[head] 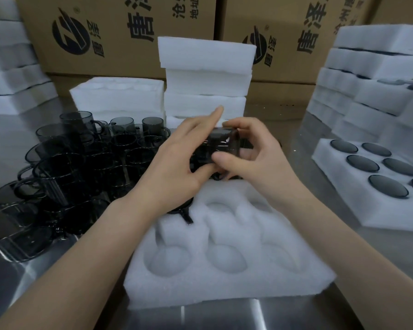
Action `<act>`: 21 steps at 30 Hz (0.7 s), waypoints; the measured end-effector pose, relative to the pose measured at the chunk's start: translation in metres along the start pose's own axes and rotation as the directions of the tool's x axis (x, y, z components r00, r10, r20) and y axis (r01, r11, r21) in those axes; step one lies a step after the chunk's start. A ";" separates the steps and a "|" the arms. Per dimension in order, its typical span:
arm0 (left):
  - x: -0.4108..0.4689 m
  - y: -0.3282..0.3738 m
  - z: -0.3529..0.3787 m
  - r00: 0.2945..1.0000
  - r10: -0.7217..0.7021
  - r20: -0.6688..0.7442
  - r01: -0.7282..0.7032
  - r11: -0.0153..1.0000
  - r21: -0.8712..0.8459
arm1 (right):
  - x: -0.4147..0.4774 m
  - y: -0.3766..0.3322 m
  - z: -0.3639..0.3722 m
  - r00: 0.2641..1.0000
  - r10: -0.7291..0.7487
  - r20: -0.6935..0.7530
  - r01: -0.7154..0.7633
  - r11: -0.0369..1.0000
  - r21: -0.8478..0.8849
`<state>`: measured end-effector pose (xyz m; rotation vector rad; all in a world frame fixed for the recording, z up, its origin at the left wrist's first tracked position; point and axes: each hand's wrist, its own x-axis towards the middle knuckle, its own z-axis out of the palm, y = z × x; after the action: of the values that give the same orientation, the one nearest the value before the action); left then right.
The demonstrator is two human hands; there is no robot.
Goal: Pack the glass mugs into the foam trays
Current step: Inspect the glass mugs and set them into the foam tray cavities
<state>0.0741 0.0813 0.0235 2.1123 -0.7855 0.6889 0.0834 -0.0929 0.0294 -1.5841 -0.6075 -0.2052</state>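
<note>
A white foam tray (pixel 227 279) with round pockets lies in front of me on the steel table. Above its far edge I hold a smoky glass mug (pixel 221 146) on its side between both hands. My left hand (pixel 177 167) grips it from the left with the forefinger stretched out. My right hand (pixel 250 153) grips it from the right, thumb across the front. One mug (pixel 181 209) sits in the tray's far left pocket, mostly hidden under my left wrist, its handle sticking out. Several loose mugs (pixel 65 167) crowd the table to the left.
A filled foam tray (pixel 332 163) with dark mug bottoms showing lies at the right. Stacks of foam trays stand behind the mugs (pixel 205 77), at the far left (pixel 12 75) and at the right (pixel 372 75). Printed cardboard boxes (pixel 119 32) form the back wall.
</note>
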 end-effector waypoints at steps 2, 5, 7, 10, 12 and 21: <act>-0.001 0.001 0.000 0.999 -0.037 0.005 0.037 0.997 -0.062 | 0.000 -0.001 0.001 0.993 0.085 -0.081 -0.073 0.987 0.140; -0.001 0.002 0.000 0.993 -0.113 0.025 0.115 0.987 -0.112 | 0.001 -0.001 0.001 0.981 0.175 -0.088 -0.147 0.954 0.259; 0.001 0.003 0.001 0.992 -0.116 0.048 0.119 0.990 -0.080 | 0.002 0.000 0.003 0.980 0.192 -0.051 -0.169 0.943 0.286; 0.001 0.002 0.003 0.994 -0.108 -0.002 0.108 0.993 -0.037 | 0.002 0.002 0.004 0.983 0.181 0.016 -0.181 0.962 0.203; 0.001 0.003 0.003 0.994 -0.090 -0.063 0.089 0.996 -0.018 | 0.002 0.003 0.004 0.991 0.127 0.048 -0.131 0.986 0.101; -0.001 0.014 -0.001 0.999 -0.043 0.021 0.042 0.998 0.045 | 0.001 0.006 0.002 0.991 -0.041 0.130 0.073 0.965 -0.253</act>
<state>0.0632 0.0749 0.0304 2.1735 -0.7420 0.6670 0.0869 -0.0902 0.0239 -1.8416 -0.7467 -0.2378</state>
